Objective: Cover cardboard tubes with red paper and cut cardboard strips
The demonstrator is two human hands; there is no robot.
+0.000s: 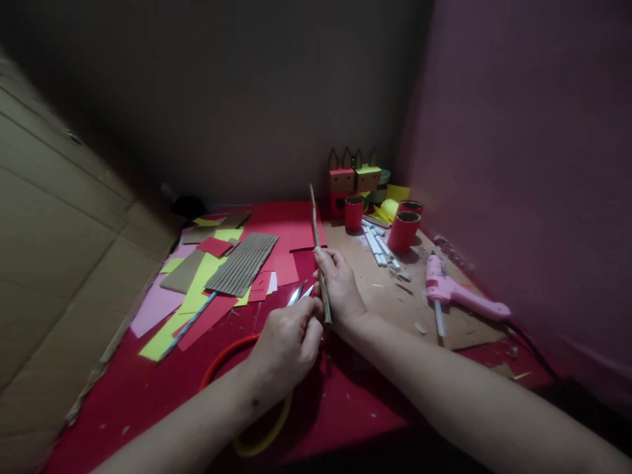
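My right hand (340, 286) is closed round a long thin brown stick (316, 230) that points up and away from me. My left hand (289, 342) is closed on a pair of scissors (300, 293), whose silver blades stick out toward the lower end of the stick. Both hands meet over the red table surface (345, 401). Under my left hand lies a ring (257, 428) that is orange on one side and yellow on the other.
Cut sheets of red, yellow, pink and brown paper and a corrugated card piece (243, 262) lie to the left. A pink glue gun (457, 293), red paper tubes (403, 232), white sticks (378, 247) and small box figures (353, 179) are at right. A large cardboard sheet (54, 263) leans at left.
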